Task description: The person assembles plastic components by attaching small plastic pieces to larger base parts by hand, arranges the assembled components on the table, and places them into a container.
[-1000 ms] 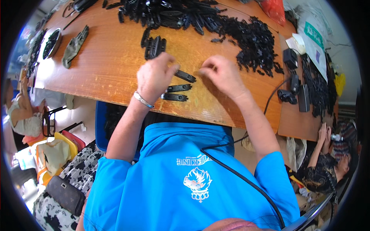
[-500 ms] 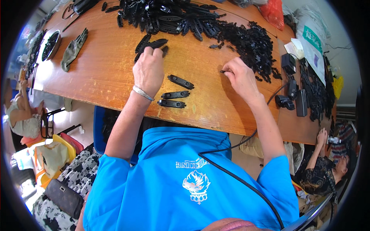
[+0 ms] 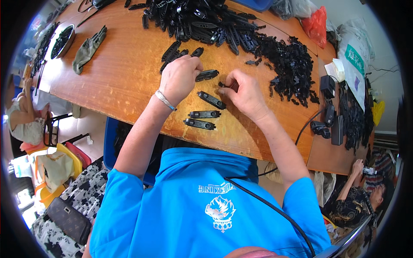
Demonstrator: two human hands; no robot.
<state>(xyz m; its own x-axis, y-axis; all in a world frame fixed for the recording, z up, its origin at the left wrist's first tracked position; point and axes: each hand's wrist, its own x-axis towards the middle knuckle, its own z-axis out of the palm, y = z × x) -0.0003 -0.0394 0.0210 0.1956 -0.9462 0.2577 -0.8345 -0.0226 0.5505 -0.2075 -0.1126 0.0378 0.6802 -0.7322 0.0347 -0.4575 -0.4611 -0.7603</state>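
My left hand point(image 3: 181, 78) is closed, with its fingertips at the left end of a long black plastic part point(image 3: 208, 75); the thumb is hidden. Facing it from the right, my right hand point(image 3: 247, 93) pinches a small black plastic piece point(image 3: 222, 84) between thumb and fingers. Below my hands lie three similar long parts: a tilted one point(image 3: 211, 100), a level one point(image 3: 205, 114) and the nearest one point(image 3: 199, 124). Just beyond my left hand rest a few more long parts point(image 3: 171, 51).
A heap of long black parts point(image 3: 202, 26) covers the far middle of the table; small black pieces point(image 3: 292, 64) are heaped to its right. At left are a grey-green glove point(image 3: 89, 49) and a bowl point(image 3: 63, 42). Black adapters point(image 3: 328, 87) and a cable lie at right. Other people sit both sides.
My right hand has moved left with the small piece, close to my left hand. A long part now shows at my left fingertips, away from the group beyond. The view has shifted slightly.
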